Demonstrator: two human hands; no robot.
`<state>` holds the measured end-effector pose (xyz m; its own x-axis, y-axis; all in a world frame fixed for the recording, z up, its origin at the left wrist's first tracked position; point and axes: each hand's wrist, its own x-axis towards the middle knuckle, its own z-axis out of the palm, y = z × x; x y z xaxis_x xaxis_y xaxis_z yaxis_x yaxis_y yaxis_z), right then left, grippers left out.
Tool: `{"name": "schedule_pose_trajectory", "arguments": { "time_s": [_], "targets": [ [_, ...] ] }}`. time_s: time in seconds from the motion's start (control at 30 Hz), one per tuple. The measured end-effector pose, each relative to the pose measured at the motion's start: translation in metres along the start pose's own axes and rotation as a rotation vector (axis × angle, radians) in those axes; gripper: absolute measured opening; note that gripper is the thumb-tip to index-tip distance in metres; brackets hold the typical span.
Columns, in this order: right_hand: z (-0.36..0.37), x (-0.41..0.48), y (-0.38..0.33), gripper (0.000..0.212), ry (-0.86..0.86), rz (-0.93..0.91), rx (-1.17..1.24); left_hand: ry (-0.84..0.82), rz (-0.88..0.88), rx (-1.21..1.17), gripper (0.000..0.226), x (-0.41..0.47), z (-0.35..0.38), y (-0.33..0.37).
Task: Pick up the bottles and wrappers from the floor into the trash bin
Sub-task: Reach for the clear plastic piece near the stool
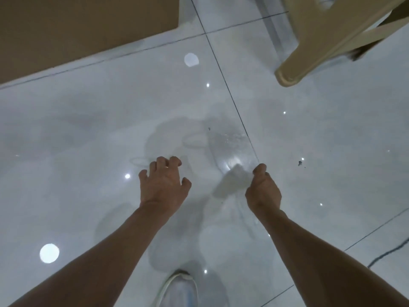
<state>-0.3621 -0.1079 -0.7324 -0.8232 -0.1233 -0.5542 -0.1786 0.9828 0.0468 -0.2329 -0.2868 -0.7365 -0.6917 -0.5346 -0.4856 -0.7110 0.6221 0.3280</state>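
A clear plastic bottle (230, 149) with a whitish band near its lower end is smeared by motion blur just above the glossy white tile floor (88, 129). My right hand (263, 189) is curled shut, its fingertips pinched against the bottle's right edge. My left hand (163, 180) hovers palm down to the left of the bottle, fingers spread and holding nothing. No trash bin and no wrappers show in view.
A brown cardboard box (77, 25) fills the top left. A beige plastic chair leg (309, 58) comes down at the top right. Small dark crumbs (300, 162) lie right of the bottle. A dark cable (387, 253) runs at the lower right. My shoe (179, 289) is at the bottom.
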Motion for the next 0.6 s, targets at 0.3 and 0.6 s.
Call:
{"name": "schedule_pose_trajectory", "arguments": {
  "time_s": [0.3, 0.6],
  "targets": [
    [-0.114, -0.038, -0.066, 0.042, 0.248, -0.083, 0.119, 0.077, -0.028, 0.087, 0.045, -0.013, -0.131, -0.026],
    [-0.213, -0.129, -0.128, 0.028, 0.404, -0.290, 0.077, 0.274, 0.111, 0.091, 0.051, -0.064, -0.273, -0.028]
  ]
}}
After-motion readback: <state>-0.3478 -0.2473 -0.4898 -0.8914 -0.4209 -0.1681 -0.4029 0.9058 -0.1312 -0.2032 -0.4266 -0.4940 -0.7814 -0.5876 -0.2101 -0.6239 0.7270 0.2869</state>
